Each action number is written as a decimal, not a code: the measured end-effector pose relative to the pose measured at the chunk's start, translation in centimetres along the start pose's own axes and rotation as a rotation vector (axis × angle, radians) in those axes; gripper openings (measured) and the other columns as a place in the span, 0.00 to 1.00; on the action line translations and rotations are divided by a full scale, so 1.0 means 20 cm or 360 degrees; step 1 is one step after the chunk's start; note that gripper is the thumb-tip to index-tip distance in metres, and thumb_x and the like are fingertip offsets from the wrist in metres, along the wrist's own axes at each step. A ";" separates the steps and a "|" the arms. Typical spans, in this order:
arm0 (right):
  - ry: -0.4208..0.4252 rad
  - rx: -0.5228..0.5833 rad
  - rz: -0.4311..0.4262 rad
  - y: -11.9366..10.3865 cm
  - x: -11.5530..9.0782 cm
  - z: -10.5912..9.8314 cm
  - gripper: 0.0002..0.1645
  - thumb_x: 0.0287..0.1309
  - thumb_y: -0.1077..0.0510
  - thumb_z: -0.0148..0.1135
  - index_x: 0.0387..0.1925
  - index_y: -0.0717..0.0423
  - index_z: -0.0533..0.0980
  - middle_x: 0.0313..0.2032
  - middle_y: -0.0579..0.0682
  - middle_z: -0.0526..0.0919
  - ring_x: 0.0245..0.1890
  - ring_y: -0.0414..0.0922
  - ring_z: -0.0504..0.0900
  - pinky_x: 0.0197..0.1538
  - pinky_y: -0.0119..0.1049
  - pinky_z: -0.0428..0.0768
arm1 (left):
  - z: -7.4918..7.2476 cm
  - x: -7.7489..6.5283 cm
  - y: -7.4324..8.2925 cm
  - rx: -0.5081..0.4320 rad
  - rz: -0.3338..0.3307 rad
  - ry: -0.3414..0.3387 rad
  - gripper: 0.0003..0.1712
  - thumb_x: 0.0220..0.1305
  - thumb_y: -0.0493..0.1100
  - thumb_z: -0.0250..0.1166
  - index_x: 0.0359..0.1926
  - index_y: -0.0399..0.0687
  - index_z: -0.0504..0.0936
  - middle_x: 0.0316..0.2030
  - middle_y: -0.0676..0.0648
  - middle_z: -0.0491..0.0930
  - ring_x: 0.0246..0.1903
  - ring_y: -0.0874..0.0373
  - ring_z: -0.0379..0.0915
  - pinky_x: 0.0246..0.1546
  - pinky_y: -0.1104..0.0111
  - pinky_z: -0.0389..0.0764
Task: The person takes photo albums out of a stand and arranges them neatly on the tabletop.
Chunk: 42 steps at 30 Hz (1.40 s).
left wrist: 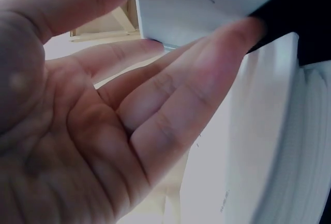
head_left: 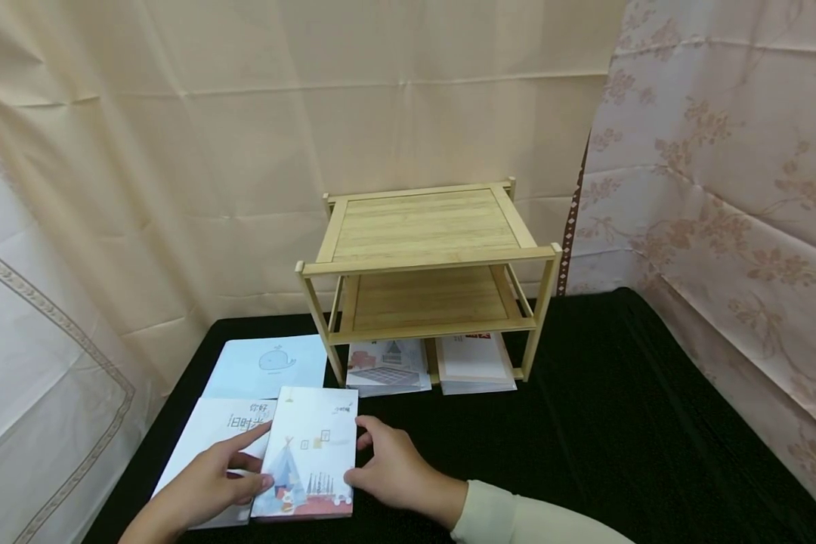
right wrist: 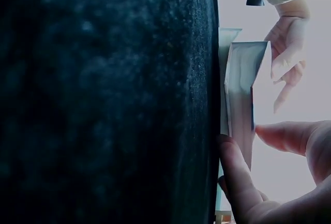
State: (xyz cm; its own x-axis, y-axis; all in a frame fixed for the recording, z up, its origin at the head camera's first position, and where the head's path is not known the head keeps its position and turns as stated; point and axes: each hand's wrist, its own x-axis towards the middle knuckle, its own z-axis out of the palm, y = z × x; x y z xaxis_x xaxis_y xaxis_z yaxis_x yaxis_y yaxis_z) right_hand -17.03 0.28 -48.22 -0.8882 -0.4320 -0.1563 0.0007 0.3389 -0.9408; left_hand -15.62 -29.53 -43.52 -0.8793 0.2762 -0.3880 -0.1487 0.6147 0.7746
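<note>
A stack of notebooks (head_left: 313, 446), its white top cover printed with a blue tent, lies between both hands at the front left. My left hand (head_left: 207, 480) holds its left side, thumb near the lower corner and index finger along the upper edge. My right hand (head_left: 404, 468) grips the right edge, the thumb at the cover and the other fingers lower on the side. Layered page edges (right wrist: 240, 89) show in the right wrist view. Under the left hand lies a white notebook (head_left: 197, 431) with Chinese lettering, partly covered by the stack.
A pale blue notebook (head_left: 272, 366) with a whale drawing lies behind. A two-tier wooden shelf (head_left: 425, 261) stands at the back centre. Beneath it sit a stack with a grey-and-pink cover (head_left: 389, 366) and a white stack (head_left: 474, 363). Black cloth (head_left: 612, 423) covers the table; curtains surround it.
</note>
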 end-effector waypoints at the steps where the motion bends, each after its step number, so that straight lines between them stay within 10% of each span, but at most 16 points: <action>1: -0.0010 -0.0011 0.0015 0.00 0.00 0.00 0.51 0.49 0.64 0.79 0.73 0.61 0.65 0.48 0.52 0.83 0.29 0.39 0.86 0.33 0.32 0.85 | 0.00 0.00 0.00 0.0021 -0.0020 0.0020 0.51 0.63 0.45 0.75 0.80 0.38 0.57 0.48 0.41 0.85 0.44 0.50 0.85 0.39 0.57 0.89; 18: -0.0169 -0.0246 -0.0035 -0.05 0.01 -0.01 0.28 0.52 0.63 0.76 0.57 0.58 0.80 0.47 0.53 0.88 0.30 0.36 0.87 0.34 0.29 0.85 | 0.06 0.01 0.04 0.0385 -0.0211 0.0299 0.45 0.54 0.48 0.80 0.72 0.44 0.74 0.43 0.48 0.88 0.42 0.55 0.84 0.45 0.52 0.87; 25: -0.0134 -0.0517 -0.0034 -0.06 0.03 -0.02 0.29 0.53 0.55 0.77 0.56 0.60 0.82 0.48 0.50 0.89 0.52 0.43 0.85 0.53 0.39 0.85 | 0.09 0.01 0.05 0.0470 -0.0218 0.0347 0.41 0.54 0.46 0.80 0.68 0.43 0.78 0.39 0.50 0.87 0.39 0.57 0.82 0.42 0.56 0.87; 42: -0.0177 -0.0293 0.0034 -0.06 0.01 -0.07 0.32 0.55 0.57 0.76 0.61 0.63 0.78 0.48 0.52 0.89 0.40 0.39 0.88 0.46 0.35 0.86 | 0.11 0.01 0.15 0.0828 -0.0236 0.0423 0.52 0.55 0.67 0.75 0.66 0.29 0.75 0.50 0.34 0.83 0.48 0.42 0.82 0.52 0.41 0.81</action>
State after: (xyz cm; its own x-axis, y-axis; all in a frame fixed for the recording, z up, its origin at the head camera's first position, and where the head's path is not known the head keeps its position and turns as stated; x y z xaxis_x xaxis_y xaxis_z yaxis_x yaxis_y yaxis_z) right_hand -17.96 0.97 -46.72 -0.8327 -0.5092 -0.2176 -0.0737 0.4914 -0.8678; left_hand -15.34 -26.06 -42.39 -0.9590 0.0071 -0.2834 -0.0964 0.9320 0.3495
